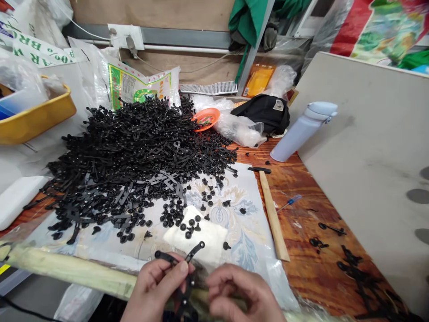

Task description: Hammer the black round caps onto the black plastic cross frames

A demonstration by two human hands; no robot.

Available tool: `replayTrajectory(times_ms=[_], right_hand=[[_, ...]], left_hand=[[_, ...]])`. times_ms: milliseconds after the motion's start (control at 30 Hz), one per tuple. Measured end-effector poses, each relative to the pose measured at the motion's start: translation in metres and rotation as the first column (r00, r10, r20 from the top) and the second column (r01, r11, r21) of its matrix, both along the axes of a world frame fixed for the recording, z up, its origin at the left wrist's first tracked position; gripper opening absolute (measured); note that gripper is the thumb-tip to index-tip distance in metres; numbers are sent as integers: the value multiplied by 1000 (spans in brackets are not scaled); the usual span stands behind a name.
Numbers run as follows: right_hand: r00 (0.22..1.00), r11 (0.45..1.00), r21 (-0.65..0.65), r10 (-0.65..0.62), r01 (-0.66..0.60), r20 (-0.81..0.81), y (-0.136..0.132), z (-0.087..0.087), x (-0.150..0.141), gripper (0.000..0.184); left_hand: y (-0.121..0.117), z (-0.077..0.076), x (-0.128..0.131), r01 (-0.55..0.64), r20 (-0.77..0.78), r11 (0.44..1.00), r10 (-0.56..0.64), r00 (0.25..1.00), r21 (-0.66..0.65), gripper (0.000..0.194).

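Left hand grips a black plastic piece at the near edge. Right hand, fingers half-curled, holds nothing just beside it. A heap of similar pieces lies farther off.

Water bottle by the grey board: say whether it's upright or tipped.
Tipped: the pale blue water bottle slants, its cap end raised toward the grey board.

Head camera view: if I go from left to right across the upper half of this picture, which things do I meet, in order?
Yellow tray → heap of black plastic parts → orange dish → pale blue bottle → grey board
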State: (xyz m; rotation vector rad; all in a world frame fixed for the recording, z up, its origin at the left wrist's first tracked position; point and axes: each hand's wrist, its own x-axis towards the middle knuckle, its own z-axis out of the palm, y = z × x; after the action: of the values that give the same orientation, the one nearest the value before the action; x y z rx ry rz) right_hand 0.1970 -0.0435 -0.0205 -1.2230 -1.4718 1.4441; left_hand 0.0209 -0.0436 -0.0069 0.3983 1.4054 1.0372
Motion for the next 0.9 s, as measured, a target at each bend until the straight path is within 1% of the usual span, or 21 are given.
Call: replayTrajectory(times_ms=[33, 67, 133, 233, 300, 333, 400, 467, 500, 567, 633, 700, 733, 767, 800, 833, 867, 900], right_hand=[[998, 998, 63, -19, 15, 62, 8, 3, 1, 6], [990, 990, 137, -50, 32, 135, 17, 6, 0, 5], [954, 962, 272, -110, 31, 280, 36, 10, -5, 8], [868, 911, 400, -120, -97, 482, 58, 9, -20, 17], [790, 863, 472, -158, -180, 592, 63, 5, -27, 18], [761, 836, 507, -183, -213, 622, 63, 2, -29, 20], [737, 780, 563, -207, -273, 643, 58, -2, -30, 26], [755, 736, 596, -181, -321, 631, 50, -5, -26, 30], [767, 725, 603, -163, -333, 620, 45, -6, -23, 30], [794, 735, 600, -141, -316, 591, 36, -8, -16, 28], [825, 765, 589, -142, -260, 548, 30, -8, -6, 24], [841, 789, 587, -184, -182, 508, 29, -6, 10, 19], [828, 790, 599, -242, -135, 505, 32, -5, 20, 16], [791, 787, 612, -320, -85, 521, 37, -4, 30, 14], [719, 778, 627, -415, -38, 558, 44, -4, 41, 14], [602, 782, 623, -502, 9, 621, 52, -4, 51, 20], [483, 808, 588, -528, 34, 698, 62, -4, 61, 28], [384, 838, 544, -520, 55, 763, 72, -5, 68, 34]], left_hand=[[0, 0, -2, -5, -14, 1000, 5, 1000, -3, 40], [1, 0, -5, -12, -35, 1000, 12, 999, 1, 41], [1, -1, -8, -34, -68, 999, 34, 997, -1, 44], [1, -3, -11, -62, -69, 998, 62, 996, -8, 44], [2, -5, -11, -73, -48, 997, 74, 996, 11, 43], [3, -5, -11, -74, -39, 997, 75, 996, 18, 42], [4, -5, -11, -73, -28, 997, 73, 997, 18, 42], [5, -5, -11, -65, -24, 998, 65, 998, 15, 43], [6, -5, -11, -63, -22, 998, 63, 998, 14, 43], [7, -5, -12, -67, -8, 998, 67, 998, 6, 42], [8, -3, -12, -73, 10, 997, 74, 997, -23, 38], [9, 0, -10, -74, 27, 996, 76, 997, -55, 35], [9, 2, -9, -71, 35, 995, 73, 997, -64, 35], [9, 4, -8, -66, 42, 995, 69, 997, -70, 35], [10, 6, -6, -63, 50, 995, 66, 997, -76, 36], [10, 8, -4, -61, 58, 994, 66, 996, -86, 36], [11, 10, -1, -62, 65, 993, 69, 995, -99, 37], [12, 11, 2, -65, 72, 991, 73, 995, -117, 38]])
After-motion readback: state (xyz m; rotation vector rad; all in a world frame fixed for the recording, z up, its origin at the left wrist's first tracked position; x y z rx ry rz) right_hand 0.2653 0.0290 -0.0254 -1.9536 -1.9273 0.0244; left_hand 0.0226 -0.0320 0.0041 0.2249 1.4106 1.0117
